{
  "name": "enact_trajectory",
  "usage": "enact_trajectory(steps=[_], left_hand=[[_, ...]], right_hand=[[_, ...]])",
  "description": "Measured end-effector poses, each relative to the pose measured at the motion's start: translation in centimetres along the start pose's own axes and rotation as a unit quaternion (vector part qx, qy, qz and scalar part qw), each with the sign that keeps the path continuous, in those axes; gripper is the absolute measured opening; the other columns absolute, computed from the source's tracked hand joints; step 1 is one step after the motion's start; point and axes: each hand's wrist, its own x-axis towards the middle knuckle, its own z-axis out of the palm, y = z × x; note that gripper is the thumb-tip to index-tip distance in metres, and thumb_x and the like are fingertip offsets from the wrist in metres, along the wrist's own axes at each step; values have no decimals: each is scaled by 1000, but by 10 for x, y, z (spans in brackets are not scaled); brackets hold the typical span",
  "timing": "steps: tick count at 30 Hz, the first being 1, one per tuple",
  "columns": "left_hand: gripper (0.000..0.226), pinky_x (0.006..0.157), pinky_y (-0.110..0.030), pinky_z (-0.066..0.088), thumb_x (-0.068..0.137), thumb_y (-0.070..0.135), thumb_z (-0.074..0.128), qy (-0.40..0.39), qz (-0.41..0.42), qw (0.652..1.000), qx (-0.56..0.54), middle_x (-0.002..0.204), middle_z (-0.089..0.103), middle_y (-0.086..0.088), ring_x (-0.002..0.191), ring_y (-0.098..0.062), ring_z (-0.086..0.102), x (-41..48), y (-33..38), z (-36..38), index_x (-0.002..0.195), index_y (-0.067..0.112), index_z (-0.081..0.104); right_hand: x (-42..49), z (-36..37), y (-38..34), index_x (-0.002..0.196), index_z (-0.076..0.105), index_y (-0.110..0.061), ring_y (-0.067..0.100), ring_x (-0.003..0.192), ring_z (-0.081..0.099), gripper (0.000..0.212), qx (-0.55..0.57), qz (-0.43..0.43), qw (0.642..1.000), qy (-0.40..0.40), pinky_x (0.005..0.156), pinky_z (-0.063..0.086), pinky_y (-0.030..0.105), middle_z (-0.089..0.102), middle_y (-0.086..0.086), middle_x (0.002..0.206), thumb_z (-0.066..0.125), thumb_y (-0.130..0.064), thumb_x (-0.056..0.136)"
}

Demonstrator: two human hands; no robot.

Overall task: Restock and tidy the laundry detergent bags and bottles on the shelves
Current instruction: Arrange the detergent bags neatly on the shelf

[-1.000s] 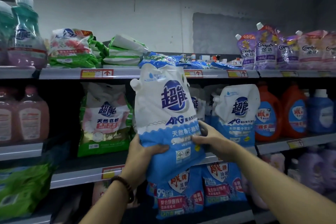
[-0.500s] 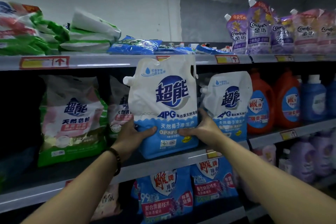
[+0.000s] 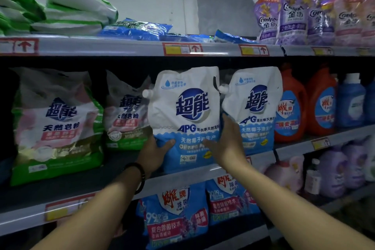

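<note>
Standing upright at the front of the middle shelf (image 3: 81, 186), the white and blue pouch (image 3: 186, 115) has its long axis from six to twelve o'clock, with its spout (image 3: 147, 93) at ten o'clock. Both hands are on its lower part. The left hand (image 3: 154, 154) grips the corner at seven o'clock, thumb on the front and fingers behind. The right hand (image 3: 227, 144) holds the edge at four o'clock. Its thumb lies on the front, and its fingers, rather straight, go up into the narrow gap between this pouch and the second pouch (image 3: 257, 107), which stands just beside it at three o'clock. A green bag (image 3: 125, 115) stands at nine o'clock, partly hidden by the pouch. I cannot tell if the shelf already carries the full weight. In my judgement the next move is a push deeper into the row, and the right hand, nearer to the neighbour, must leave the gap without pulling it forward.
</note>
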Motion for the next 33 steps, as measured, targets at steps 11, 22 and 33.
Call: enact_trajectory(steps=[11, 22, 33], left_hand=[[29, 106, -46, 56, 99, 44, 70, -13, -9, 999, 52, 121, 78, 11, 113, -11, 73, 18, -7, -9, 123, 27, 74], [24, 104, -46, 57, 104, 34, 65, 25, -21, 998, 52, 118, 79, 6, 108, -15, 75, 23, -19, -4, 123, 22, 72], [24, 88, -31, 50, 99, 37, 67, 23, -65, 918, 391, 114, 70, -2, 107, -24, 67, -36, 19, -39, 113, 18, 67]], right_hand=[[-8, 49, -19, 149, -44, -46, 45, 158, -24, 95, -233, -33, 968, -82, 123, 17, 73, -47, 3, 164, 27, -82, 96], [20, 55, -49, 133, -59, -41, 53, 155, -23, 101, -320, 117, 920, -194, 111, 27, 82, -61, 7, 151, 28, -77, 98], [8, 53, -49, 138, -55, -34, 60, 155, -3, 97, -371, 91, 909, -167, 109, 26, 85, -52, 15, 159, 22, -78, 99]])
